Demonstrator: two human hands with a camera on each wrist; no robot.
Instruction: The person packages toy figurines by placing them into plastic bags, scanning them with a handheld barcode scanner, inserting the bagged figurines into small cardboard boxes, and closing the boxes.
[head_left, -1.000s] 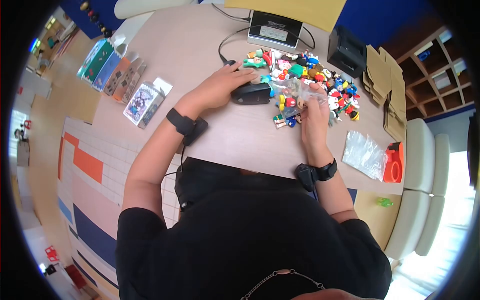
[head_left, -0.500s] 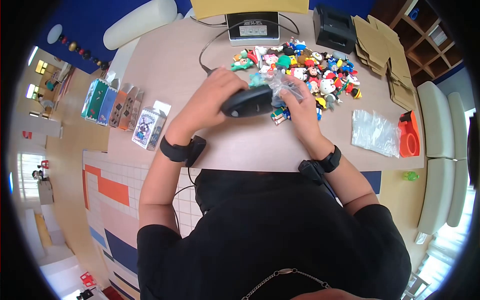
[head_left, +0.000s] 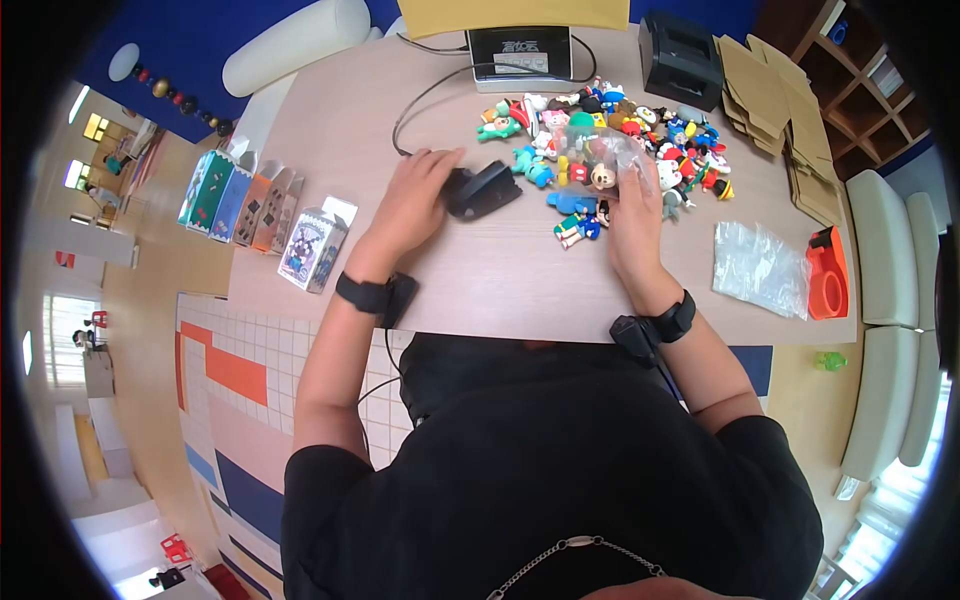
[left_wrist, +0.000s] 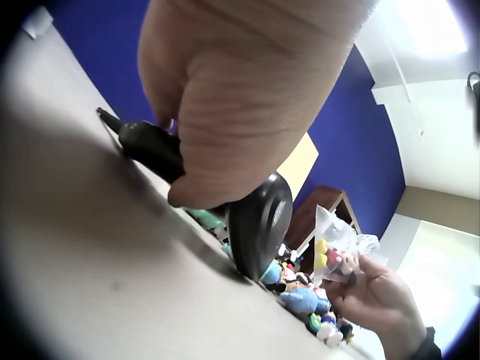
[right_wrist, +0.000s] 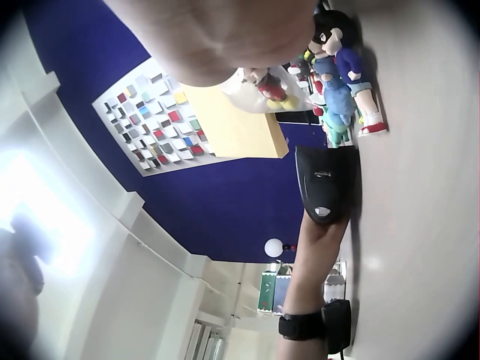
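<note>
My left hand (head_left: 412,205) grips a black handheld barcode scanner (head_left: 487,190) by its handle, low over the table. In the left wrist view the thumb and fingers curl round the handle, and the scanner head (left_wrist: 259,225) faces the toys. Pinched in my right hand (head_left: 637,225) is a clear plastic bag (left_wrist: 339,240) with a small Mickey Mouse figurine (head_left: 600,176) inside, raised in front of the pile of toy figurines (head_left: 670,150). A blue figurine (head_left: 572,202) and one in green and blue (head_left: 577,230) lie left of the right hand.
Behind the pile stands a box-shaped device (head_left: 520,62) with cables, beside a black printer (head_left: 680,60). Flattened cardboard (head_left: 765,110) lies at the right edge. Clear plastic bags (head_left: 760,265) sit next to an orange tape dispenser (head_left: 827,275). Small patterned boxes (head_left: 312,245) stand left.
The left hand first lay over the scanner, then lifted it against the bag, and now has it lower and back to the left. The right hand still holds the bagged figurine.
</note>
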